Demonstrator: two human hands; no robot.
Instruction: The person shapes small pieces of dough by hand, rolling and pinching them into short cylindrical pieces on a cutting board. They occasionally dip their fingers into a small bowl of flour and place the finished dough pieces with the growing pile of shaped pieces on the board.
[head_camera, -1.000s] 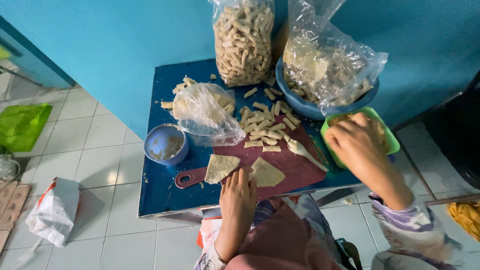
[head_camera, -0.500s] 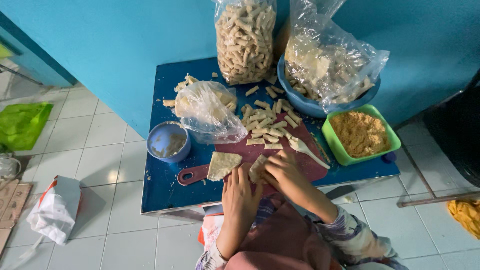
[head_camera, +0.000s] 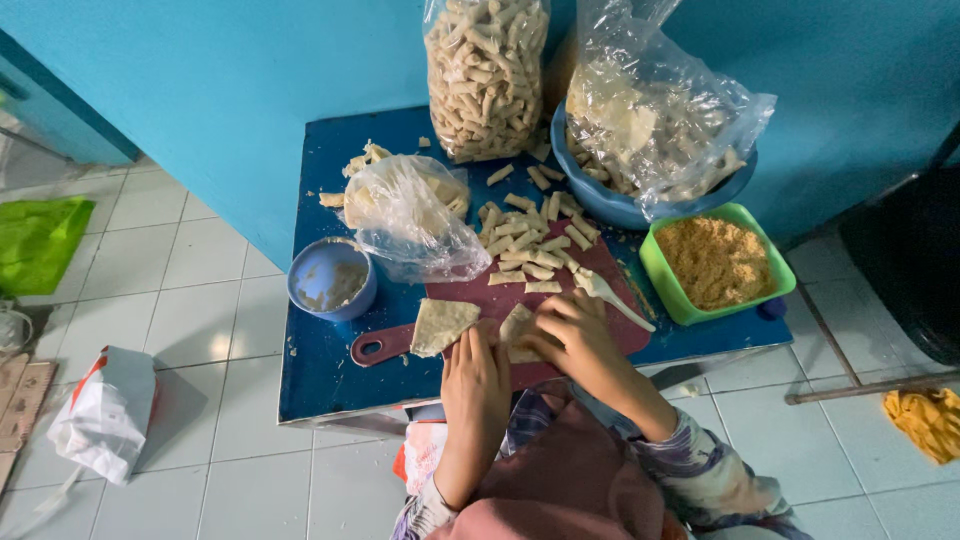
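Note:
On a red cutting board (head_camera: 470, 300) two pale triangular dough wrappers lie side by side. My left hand (head_camera: 476, 372) rests on the board with its fingertips at the edge of the right-hand wrapper (head_camera: 515, 327). Bent over the same wrapper, my right hand (head_camera: 575, 335) pinches it with the fingers. The other wrapper (head_camera: 440, 323) lies untouched just to the left. Behind my hands a pile of small rolled pieces (head_camera: 525, 240) covers the far end of the board. A white spoon (head_camera: 612, 293) lies to the right of my right hand.
A low blue table (head_camera: 320, 370) holds a green tub of orange-brown crumbs (head_camera: 715, 262), a small blue bowl of paste (head_camera: 333, 280), a clear bag of wrappers (head_camera: 405, 210), a tall bag of rolls (head_camera: 487, 70) and a bagged blue bowl (head_camera: 650, 120). Tiled floor and a white bag (head_camera: 100, 415) lie at the left.
My right hand has left the green tub and come down to the right-hand wrapper on the board. My left hand has stayed at the wrapper's edge.

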